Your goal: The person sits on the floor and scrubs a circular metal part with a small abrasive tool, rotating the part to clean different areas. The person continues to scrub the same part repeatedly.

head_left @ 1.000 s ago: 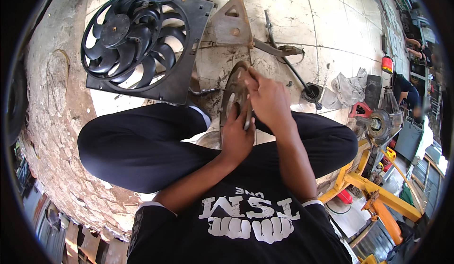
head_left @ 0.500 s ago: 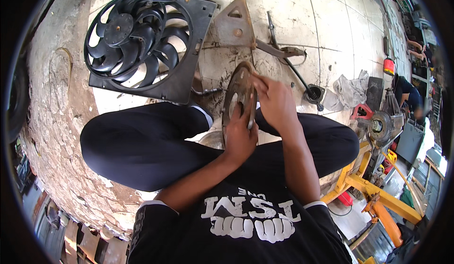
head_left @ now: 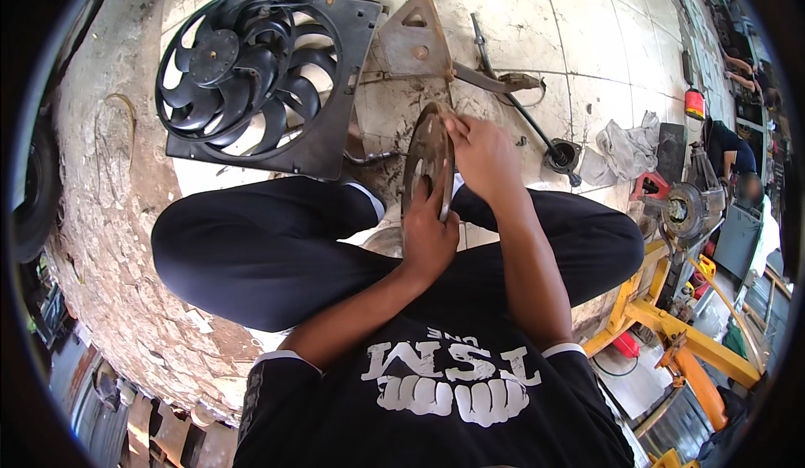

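Between my bent knees a round, brown, rusty-looking metal disc (head_left: 426,145) stands on edge, turned so that it looks narrow. My left hand (head_left: 431,231) grips its lower part, with fingers over the left face near the centre opening. At the upper right rim, my right hand (head_left: 486,156) is closed, its fingertips pressed against the edge. Whether something thin lies under those fingertips is hidden. Partly behind my left leg, another round metallic piece (head_left: 386,241) shows low on the floor beside the disc.
A black radiator fan (head_left: 214,57) in its shroud lies at the far left. Beyond the disc are a rusty triangular bracket (head_left: 415,40) and a long dark rod (head_left: 532,124). A grey rag (head_left: 629,149) and a yellow metal frame (head_left: 696,342) lie right. Another person (head_left: 734,145) bends over at far right.
The view has shifted slightly. The disc is a little more upright, its top no longer leaning as far. Both hands keep their places on it.
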`<state>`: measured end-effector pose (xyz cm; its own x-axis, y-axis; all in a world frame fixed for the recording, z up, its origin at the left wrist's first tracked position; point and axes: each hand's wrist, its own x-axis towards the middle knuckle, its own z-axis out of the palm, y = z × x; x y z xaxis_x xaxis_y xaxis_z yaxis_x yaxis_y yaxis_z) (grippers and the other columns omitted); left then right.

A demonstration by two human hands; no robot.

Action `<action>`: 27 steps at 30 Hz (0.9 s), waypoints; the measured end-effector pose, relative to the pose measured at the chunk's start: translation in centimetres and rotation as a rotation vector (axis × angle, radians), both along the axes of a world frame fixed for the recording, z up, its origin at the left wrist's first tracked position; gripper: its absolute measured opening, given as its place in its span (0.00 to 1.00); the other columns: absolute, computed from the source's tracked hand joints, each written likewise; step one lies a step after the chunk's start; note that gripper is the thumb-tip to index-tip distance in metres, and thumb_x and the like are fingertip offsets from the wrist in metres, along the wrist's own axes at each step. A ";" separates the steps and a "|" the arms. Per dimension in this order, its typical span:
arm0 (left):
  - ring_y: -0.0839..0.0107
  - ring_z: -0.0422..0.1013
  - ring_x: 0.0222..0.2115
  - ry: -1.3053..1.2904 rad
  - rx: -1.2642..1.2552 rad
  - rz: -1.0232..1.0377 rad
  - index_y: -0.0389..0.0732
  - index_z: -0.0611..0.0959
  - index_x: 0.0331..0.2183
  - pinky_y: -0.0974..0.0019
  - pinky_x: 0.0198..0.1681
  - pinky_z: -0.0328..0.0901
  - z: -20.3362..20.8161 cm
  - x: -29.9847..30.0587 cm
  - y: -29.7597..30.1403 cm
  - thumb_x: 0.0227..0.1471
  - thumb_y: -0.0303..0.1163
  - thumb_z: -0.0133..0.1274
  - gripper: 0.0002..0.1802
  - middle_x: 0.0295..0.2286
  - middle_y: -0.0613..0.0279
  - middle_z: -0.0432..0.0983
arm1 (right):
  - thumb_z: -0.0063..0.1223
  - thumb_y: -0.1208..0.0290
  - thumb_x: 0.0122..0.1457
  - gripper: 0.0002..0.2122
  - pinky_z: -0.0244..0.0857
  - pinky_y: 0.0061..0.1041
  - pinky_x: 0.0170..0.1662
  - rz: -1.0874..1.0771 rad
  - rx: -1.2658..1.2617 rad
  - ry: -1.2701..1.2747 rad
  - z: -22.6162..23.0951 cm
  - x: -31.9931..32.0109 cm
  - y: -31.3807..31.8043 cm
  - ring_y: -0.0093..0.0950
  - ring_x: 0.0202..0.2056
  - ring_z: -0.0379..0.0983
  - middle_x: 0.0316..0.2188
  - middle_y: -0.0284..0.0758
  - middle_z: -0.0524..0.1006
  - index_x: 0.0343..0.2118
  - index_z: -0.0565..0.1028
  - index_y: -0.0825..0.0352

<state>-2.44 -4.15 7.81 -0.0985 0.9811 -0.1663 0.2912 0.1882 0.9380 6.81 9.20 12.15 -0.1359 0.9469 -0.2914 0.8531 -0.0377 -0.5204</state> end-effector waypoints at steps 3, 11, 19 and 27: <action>0.29 0.70 0.45 0.017 0.013 0.054 0.39 0.66 0.65 0.45 0.50 0.68 -0.6 -0.2 0.1 0.44 0.17 0.53 0.44 0.50 0.25 0.67 | 0.51 0.59 0.68 0.16 0.70 0.45 0.42 -0.015 -0.073 0.079 1.2 0.1 -1.4 0.52 0.38 0.78 0.31 0.52 0.80 0.45 0.83 0.65; 0.39 0.75 0.37 -0.008 0.017 0.205 0.31 0.79 0.49 0.50 0.41 0.69 -0.1 0.1 0.8 0.43 0.16 0.49 0.27 0.39 0.40 0.74 | 0.50 0.67 0.68 0.15 0.71 0.35 0.40 -0.257 -0.139 0.336 0.6 -0.6 -2.0 0.46 0.38 0.80 0.35 0.50 0.82 0.51 0.79 0.69; 0.37 0.74 0.41 -0.011 0.099 0.154 0.36 0.74 0.57 0.48 0.43 0.71 -1.1 0.5 0.7 0.45 0.16 0.52 0.34 0.45 0.36 0.72 | 0.49 0.79 0.58 0.18 0.72 0.40 0.44 0.005 0.253 0.230 0.8 -0.2 -6.6 0.52 0.40 0.78 0.37 0.54 0.80 0.52 0.77 0.73; 0.36 0.75 0.42 -0.047 -0.002 0.170 0.35 0.76 0.57 0.47 0.43 0.72 -0.9 -0.4 0.6 0.47 0.19 0.55 0.31 0.48 0.32 0.71 | 0.50 0.81 0.53 0.23 0.71 0.43 0.40 0.132 0.200 0.236 0.4 0.2 -6.4 0.52 0.36 0.78 0.35 0.53 0.80 0.55 0.76 0.72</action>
